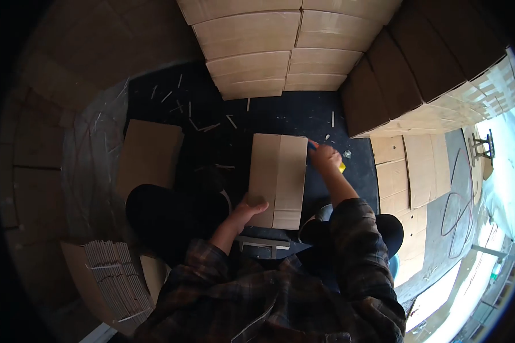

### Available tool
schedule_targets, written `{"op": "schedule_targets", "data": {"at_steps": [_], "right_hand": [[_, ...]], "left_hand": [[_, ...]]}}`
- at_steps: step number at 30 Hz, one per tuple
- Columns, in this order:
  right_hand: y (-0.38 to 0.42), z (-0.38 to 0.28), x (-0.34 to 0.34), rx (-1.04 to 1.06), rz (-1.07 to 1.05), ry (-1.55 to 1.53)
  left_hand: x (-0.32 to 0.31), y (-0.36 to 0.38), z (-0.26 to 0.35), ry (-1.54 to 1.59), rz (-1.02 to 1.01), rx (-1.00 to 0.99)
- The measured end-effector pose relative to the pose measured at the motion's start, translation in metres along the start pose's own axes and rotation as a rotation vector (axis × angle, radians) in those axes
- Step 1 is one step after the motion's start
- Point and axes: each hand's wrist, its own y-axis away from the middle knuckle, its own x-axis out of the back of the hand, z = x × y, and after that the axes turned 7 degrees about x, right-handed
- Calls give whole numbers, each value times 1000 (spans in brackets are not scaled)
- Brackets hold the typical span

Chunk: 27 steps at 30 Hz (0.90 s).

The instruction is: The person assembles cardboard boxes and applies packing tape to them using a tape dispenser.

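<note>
Left hand (247, 211), thumb out, closure unclear, is bracing the near left edge of the cardboard box (277, 171), best done firmly; right hand (326, 159) is clasping a half-hidden blue object (312, 146) far right

a plaid shirt (263, 303) in dark brown, black and muted grey, with a thin pale line on its front. out from the shirt's body, matching sleeves (360, 240) end at mid-forearm. ahead of the shirt, on both sides, plain black trousers (157, 211); between their knees, dim footwear (324, 213) showing pale grey.
</note>
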Motion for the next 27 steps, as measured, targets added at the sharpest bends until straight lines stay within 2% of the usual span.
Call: {"op": "schedule_targets", "data": {"at_steps": [1, 2, 3, 5, 6, 8, 9, 10, 11, 12, 14, 15, 16, 17, 18, 20, 21, 23, 27], "right_hand": [[-8, 4, 10, -20, 44, -33], [-13, 8, 14, 62, 238, 40], [-17, 8, 27, 108, 291, 29], [-20, -1, 52, 220, 423, 43], [-19, -10, 61, 289, 503, 65], [-12, -34, 80, 401, 400, 126], [-14, -39, 81, 478, 367, 172], [-18, -43, 72, 606, 418, 239], [-20, -40, 71, 605, 421, 243], [-15, -39, 75, 630, 367, 327], [-3, -33, 81, 598, 228, 401], [6, -17, 79, 628, 287, 383], [16, 1, 76, 660, 348, 366], [27, 5, 87, 471, 140, 254], [42, 12, 90, 410, 122, 241], [64, 28, 82, 312, 99, 235], [73, 34, 78, 286, 87, 215], [93, 35, 84, 226, 26, 209], [106, 36, 77, 164, 34, 149]], "left_hand": [[-9, 13, 4, 77, 110, 69], [-13, 22, 2, 155, 220, 142], [-9, 26, -9, 160, 222, 143], [2, 34, -35, 474, 17, 306], [-3, 37, -41, 477, 21, 306], [-20, 41, -47, 460, 0, 520], [-22, 38, -50, 463, 2, 517], [-24, 34, -50, 539, -67, 422], [-26, 31, -51, 613, -138, 328], [-25, 32, -48, 614, -142, 328], [-16, 35, -41, 583, 10, 223], [-12, 39, -30, 587, 9, 227], [-9, 43, -13, 492, 119, 159], [-5, 42, 1, 396, 227, 89], [-2, 35, 10, 402, 226, 88], [6, 14, 22, 4, 519, -62], [9, 5, 26, 8, 523, -61], [14, -13, 35, -253, 648, -444], [18, -35, 49, -446, 763, -486]]}}
